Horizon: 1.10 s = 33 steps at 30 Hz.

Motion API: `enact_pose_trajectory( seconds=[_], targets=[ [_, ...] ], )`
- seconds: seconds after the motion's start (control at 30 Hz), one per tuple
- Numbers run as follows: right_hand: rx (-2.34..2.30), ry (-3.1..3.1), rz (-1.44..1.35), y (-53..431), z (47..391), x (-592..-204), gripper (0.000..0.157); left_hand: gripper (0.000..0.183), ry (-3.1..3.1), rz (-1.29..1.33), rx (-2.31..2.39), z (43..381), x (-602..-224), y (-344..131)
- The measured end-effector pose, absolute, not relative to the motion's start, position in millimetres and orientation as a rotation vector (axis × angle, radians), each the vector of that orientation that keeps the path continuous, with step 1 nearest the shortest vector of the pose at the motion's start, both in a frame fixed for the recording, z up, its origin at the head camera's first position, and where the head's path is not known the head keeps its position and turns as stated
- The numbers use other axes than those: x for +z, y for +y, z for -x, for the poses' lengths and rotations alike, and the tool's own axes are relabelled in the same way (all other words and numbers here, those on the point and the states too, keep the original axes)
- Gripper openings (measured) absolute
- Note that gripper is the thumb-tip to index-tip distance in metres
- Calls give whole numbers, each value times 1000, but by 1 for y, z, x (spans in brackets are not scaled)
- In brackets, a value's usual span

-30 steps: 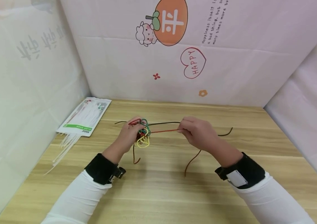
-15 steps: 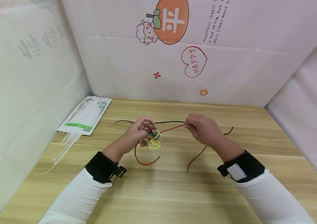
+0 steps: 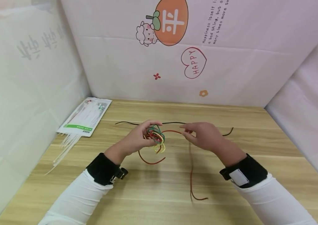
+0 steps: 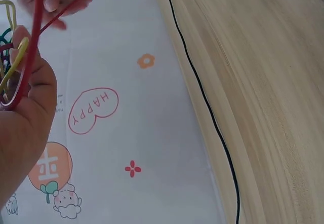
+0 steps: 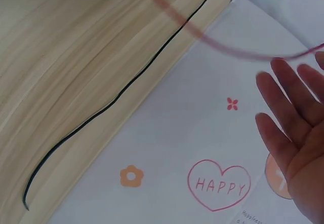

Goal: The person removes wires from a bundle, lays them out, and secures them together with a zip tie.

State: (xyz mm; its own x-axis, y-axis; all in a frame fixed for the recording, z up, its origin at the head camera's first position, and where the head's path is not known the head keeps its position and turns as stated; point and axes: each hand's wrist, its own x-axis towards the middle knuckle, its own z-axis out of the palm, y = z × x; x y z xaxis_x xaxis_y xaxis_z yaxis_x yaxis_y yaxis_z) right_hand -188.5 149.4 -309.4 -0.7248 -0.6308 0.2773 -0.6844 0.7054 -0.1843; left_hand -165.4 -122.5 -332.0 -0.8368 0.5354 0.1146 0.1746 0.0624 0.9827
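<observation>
A tangled bundle of red, green and yellow cords (image 3: 156, 136) sits in my left hand (image 3: 135, 139), gripped between thumb and fingers. One red cord end (image 3: 151, 163) curves out below that hand. Another red cord (image 3: 172, 131) arches from the bundle to my right hand (image 3: 205, 135), then hangs down beyond it to a bent end, partly blurred. The right thumb and index finger stand apart beside this cord. In the right wrist view, the right hand's fingers (image 5: 283, 95) are spread, with the blurred red cord passing at their tips.
Behind both hands a long black cord (image 3: 173, 122) lies across the wooden table (image 3: 159, 200). At the back left is a white packet (image 3: 85, 115) with white zip ties (image 3: 68, 147) sticking out. White printed cloth (image 3: 114, 68) walls the back and sides.
The left hand has shifted right with the bundle and turned it more into view. The right fingers have parted, the red cord between the hands has slackened, and its hanging end reaches lower.
</observation>
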Motion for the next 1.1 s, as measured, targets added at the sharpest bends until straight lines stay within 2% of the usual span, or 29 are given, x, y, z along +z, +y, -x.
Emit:
enact_pose_trajectory(
  seconds=[0.07, 0.23, 0.3, 0.43, 0.63, 0.8, 1.0, 1.1],
  targets=[
    [433, -2621, -1079, 145, 186, -308, 24, 57, 2041, -746, 1851, 165, -332, -122],
    [599, -2407, -1231, 123, 181, -303, 13, 49, 1980, -899, 1824, 164, -331, -123],
    [687, -2410, -1284, 114, 180, -301, 12, 51, 1934, -975, 1816, 163, -332, -123],
    [895, -2535, -1264, 103, 179, -298, 13, 62, 1912, -1020, 1802, 162, -331, -119],
    [1238, -2795, -1113, 99, 175, -294, 13, 83, 2066, -893, 1781, 160, -331, -115],
    [1259, -2870, -1163, 98, 174, -294, 12, 64, 2136, -869, 1756, 158, -330, -112],
    [1049, -2677, -1368, 96, 174, -299, 10, 78, 2190, -857, 1738, 157, -330, -108],
    [893, -2513, -1430, 97, 174, -305, 7, 58, 2246, -816, 1750, 157, -331, -106]
  ],
)
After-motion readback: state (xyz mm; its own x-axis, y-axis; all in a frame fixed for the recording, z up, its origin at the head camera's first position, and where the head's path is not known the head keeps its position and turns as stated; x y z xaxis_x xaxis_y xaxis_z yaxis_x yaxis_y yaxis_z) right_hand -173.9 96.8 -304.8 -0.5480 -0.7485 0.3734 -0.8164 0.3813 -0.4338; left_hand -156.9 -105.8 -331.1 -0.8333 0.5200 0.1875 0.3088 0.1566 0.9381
